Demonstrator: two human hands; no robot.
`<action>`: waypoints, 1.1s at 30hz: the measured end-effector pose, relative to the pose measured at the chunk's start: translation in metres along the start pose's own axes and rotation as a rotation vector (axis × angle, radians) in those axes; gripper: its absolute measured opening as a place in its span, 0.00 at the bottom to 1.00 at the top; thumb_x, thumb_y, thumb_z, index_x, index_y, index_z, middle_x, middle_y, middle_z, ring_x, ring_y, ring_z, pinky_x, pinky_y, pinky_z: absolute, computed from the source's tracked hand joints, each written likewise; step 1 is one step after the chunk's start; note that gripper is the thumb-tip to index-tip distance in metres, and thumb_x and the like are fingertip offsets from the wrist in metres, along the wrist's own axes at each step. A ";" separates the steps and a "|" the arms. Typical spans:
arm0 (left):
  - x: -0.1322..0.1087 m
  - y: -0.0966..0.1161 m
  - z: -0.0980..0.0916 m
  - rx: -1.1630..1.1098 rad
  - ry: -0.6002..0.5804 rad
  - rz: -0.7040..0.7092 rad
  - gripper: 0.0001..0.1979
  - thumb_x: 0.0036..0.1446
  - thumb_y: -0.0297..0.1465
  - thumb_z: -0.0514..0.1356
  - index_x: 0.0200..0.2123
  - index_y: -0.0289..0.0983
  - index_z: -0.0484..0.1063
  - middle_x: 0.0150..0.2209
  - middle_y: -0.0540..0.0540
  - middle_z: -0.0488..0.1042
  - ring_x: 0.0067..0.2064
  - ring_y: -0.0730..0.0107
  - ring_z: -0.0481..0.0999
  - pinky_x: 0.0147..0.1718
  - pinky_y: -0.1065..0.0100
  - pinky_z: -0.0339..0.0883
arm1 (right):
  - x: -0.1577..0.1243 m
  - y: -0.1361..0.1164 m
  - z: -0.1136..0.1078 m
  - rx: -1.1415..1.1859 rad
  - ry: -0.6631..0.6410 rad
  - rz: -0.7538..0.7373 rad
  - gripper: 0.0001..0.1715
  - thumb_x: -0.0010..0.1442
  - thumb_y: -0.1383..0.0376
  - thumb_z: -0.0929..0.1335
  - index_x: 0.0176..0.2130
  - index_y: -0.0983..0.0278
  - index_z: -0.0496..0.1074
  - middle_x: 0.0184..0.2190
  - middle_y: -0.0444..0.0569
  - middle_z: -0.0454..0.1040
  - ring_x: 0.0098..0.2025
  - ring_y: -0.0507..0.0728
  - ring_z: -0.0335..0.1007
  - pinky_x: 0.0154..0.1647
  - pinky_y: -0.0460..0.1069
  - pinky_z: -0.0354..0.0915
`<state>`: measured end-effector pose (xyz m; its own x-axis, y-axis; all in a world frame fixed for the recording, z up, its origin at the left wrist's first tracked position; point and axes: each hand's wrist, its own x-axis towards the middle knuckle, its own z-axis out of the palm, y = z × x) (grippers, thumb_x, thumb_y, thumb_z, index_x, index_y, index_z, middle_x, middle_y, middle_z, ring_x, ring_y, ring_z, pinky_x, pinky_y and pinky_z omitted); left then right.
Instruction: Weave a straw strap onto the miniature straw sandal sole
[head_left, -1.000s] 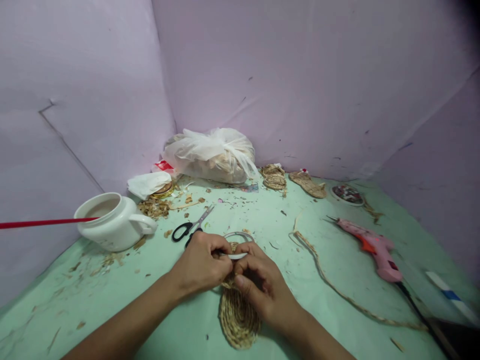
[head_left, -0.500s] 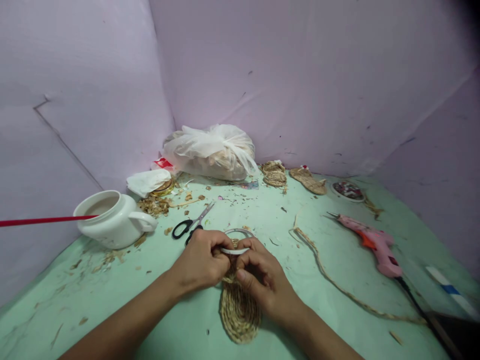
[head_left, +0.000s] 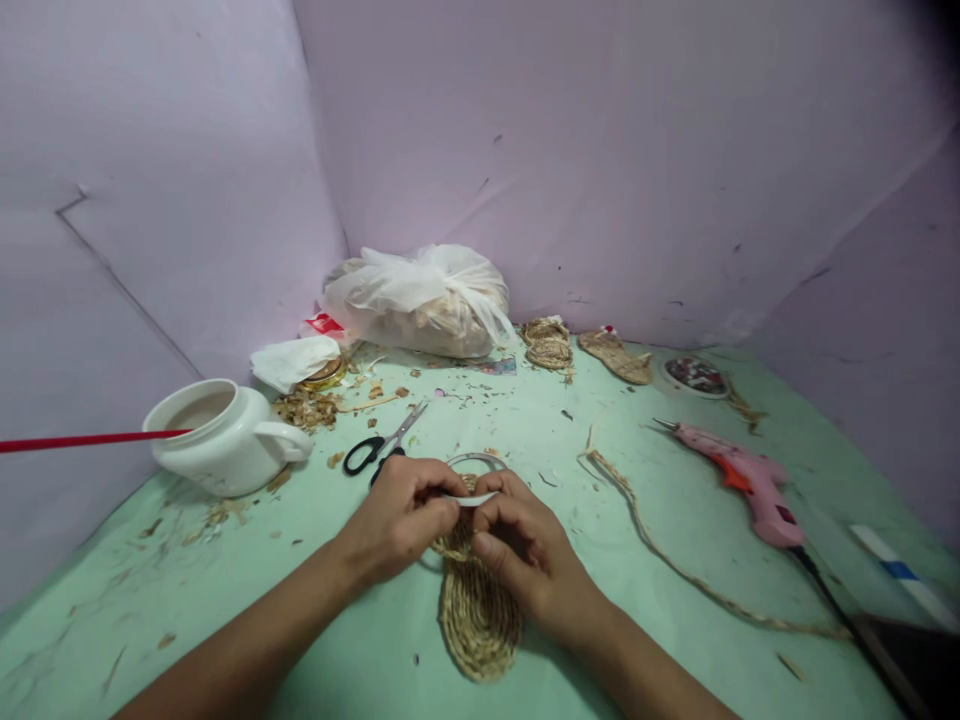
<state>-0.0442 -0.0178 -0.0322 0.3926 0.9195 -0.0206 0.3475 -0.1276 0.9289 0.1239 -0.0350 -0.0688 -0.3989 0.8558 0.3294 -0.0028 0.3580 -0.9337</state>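
Note:
A woven straw slipper [head_left: 480, 625] lies sole-down before me, its heel end towards me and its strap partly covered by my fingers. Over the strap, a narrow white strip [head_left: 477, 500] is stretched between my two hands; it looks like a measuring tape, and a curved length of it arcs behind the toe. My left hand [head_left: 405, 520] pinches the strip at its left end, thumb over it. On the other side my right hand [head_left: 529, 545] grips it with thumb and fingers bent close to the strap. Black-handled scissors [head_left: 386, 442] lie just beyond my left hand.
A white pot [head_left: 225, 450] with a red stick stands left. Behind are a plastic bag [head_left: 427, 300], straw slippers [head_left: 615, 357] and a small bowl [head_left: 696, 377]. To the right lie a braided straw cord [head_left: 675, 570] and a pink glue gun [head_left: 739, 475]. Straw scraps litter the table.
My left thumb has shifted up onto the white strip, and the left fingers have uncurled slightly, showing more of the strap. The strip looks flatter. My right hand has hardly moved.

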 end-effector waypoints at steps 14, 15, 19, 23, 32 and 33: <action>0.002 -0.007 -0.009 0.484 0.071 0.257 0.12 0.56 0.25 0.50 0.29 0.34 0.72 0.27 0.47 0.69 0.31 0.71 0.68 0.32 0.70 0.61 | 0.001 0.004 -0.005 -0.121 0.287 0.008 0.06 0.55 0.68 0.64 0.26 0.63 0.66 0.39 0.51 0.62 0.44 0.58 0.61 0.38 0.50 0.59; 0.001 -0.008 -0.008 0.515 0.111 0.260 0.12 0.56 0.25 0.50 0.28 0.34 0.72 0.26 0.47 0.69 0.30 0.71 0.68 0.31 0.70 0.61 | 0.000 0.004 -0.004 -0.158 0.327 0.000 0.06 0.54 0.69 0.64 0.26 0.63 0.66 0.38 0.50 0.62 0.43 0.57 0.61 0.37 0.49 0.60; -0.001 -0.011 -0.002 0.620 0.178 0.270 0.12 0.56 0.26 0.50 0.27 0.34 0.72 0.24 0.48 0.69 0.28 0.71 0.68 0.29 0.70 0.60 | 0.000 0.004 -0.002 -0.244 0.331 -0.065 0.06 0.54 0.70 0.64 0.26 0.63 0.67 0.33 0.48 0.63 0.34 0.54 0.63 0.32 0.48 0.61; -0.003 -0.015 0.004 0.671 0.158 0.281 0.12 0.56 0.26 0.50 0.28 0.35 0.73 0.24 0.47 0.70 0.28 0.71 0.69 0.29 0.71 0.61 | 0.000 0.004 0.000 -0.309 0.325 -0.136 0.06 0.53 0.73 0.65 0.27 0.63 0.68 0.34 0.49 0.66 0.39 0.56 0.65 0.38 0.50 0.62; -0.004 -0.015 0.014 0.703 0.138 0.304 0.12 0.56 0.26 0.49 0.26 0.35 0.70 0.23 0.48 0.69 0.26 0.72 0.69 0.26 0.72 0.62 | 0.002 0.005 0.002 -0.320 0.361 -0.142 0.07 0.53 0.74 0.65 0.28 0.64 0.71 0.32 0.50 0.68 0.37 0.55 0.67 0.37 0.49 0.64; -0.003 -0.015 0.014 0.702 0.138 0.301 0.12 0.56 0.26 0.49 0.25 0.35 0.70 0.23 0.48 0.69 0.26 0.73 0.69 0.26 0.72 0.62 | 0.002 0.005 0.002 -0.319 0.366 -0.142 0.07 0.53 0.73 0.65 0.28 0.64 0.71 0.32 0.49 0.68 0.36 0.55 0.67 0.36 0.49 0.65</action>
<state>-0.0385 -0.0245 -0.0512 0.4621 0.8398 0.2850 0.7188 -0.5429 0.4344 0.1206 -0.0321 -0.0729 -0.0672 0.8445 0.5313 0.2697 0.5281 -0.8052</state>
